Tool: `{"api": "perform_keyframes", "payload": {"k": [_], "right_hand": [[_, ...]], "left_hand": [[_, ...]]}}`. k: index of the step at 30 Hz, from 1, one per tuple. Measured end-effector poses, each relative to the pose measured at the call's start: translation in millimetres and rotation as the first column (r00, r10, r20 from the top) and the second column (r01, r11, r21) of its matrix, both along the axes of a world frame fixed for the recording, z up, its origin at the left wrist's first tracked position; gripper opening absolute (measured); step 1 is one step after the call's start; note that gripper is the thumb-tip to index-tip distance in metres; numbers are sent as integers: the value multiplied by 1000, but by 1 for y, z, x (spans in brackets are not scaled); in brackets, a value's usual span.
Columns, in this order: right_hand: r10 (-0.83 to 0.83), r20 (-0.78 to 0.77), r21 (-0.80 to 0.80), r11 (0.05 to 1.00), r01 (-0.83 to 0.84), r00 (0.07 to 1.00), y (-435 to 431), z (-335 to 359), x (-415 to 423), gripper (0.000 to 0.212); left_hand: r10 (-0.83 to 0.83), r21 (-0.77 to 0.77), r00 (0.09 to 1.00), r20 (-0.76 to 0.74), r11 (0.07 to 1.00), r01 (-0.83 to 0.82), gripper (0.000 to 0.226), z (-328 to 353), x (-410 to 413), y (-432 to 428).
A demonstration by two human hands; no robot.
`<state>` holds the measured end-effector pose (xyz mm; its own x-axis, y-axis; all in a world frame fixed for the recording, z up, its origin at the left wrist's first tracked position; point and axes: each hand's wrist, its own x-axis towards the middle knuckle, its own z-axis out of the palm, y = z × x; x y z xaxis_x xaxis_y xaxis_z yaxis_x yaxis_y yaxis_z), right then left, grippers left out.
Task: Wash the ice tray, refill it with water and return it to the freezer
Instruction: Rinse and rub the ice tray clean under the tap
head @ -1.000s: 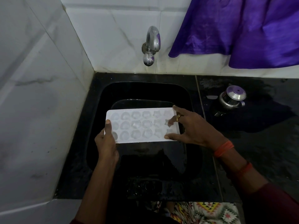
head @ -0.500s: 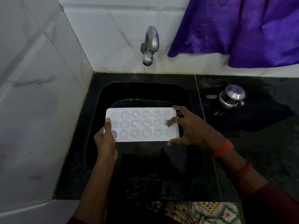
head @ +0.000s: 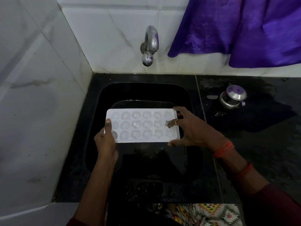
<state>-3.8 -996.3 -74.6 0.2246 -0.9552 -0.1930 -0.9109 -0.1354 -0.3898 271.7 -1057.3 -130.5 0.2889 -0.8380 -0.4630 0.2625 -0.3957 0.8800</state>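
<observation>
1. Ice tray is held in the air over a black sink, which is set into a black table in a corner of white tiled walls.
2. On the far wall a metal tap stands above the sink, and a purple cloth hangs to the right of it.
3. On the table, to the right of the sink, stands a small steel pot with a lid. The table around it looks wet.
4. The tray is white and lies about level, with its cells facing up. Its long axis goes from left to right, and it has three rows of six cells.
5. The left hand grips the left short end, near the near corner. The thumb lies on top and the other fingers are hidden under the tray.
6. The right hand holds the right short end with the fingers spread. The forefinger is at the far corner and the thumb at the near corner.
7. One finger with a ring reaches a cell of the middle row. Whether it lies above or under the tray, I cannot tell.
</observation>
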Motion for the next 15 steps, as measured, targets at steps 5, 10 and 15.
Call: {"api": "perform_keyframes", "payload": {"k": [5, 10, 15], "right_hand": [[-3, -8, -6, 1000, 3, 1000, -1, 1, 1, 74], [-1, -12, -3, 1000, 1, 1000, -2, 1, 1, 73], [-7, 4, 11, 1000, 7, 1000, -3, 2, 2, 76]], "left_hand": [[4, 3, 1000, -1, 1000, -4, 29, 0, 0, 0], [11, 3, 1000, -6, 1000, -11, 30, 2, 0, -2], [6, -1, 1000, -11, 1000, -6, 29, 2, 0, -1]]}}
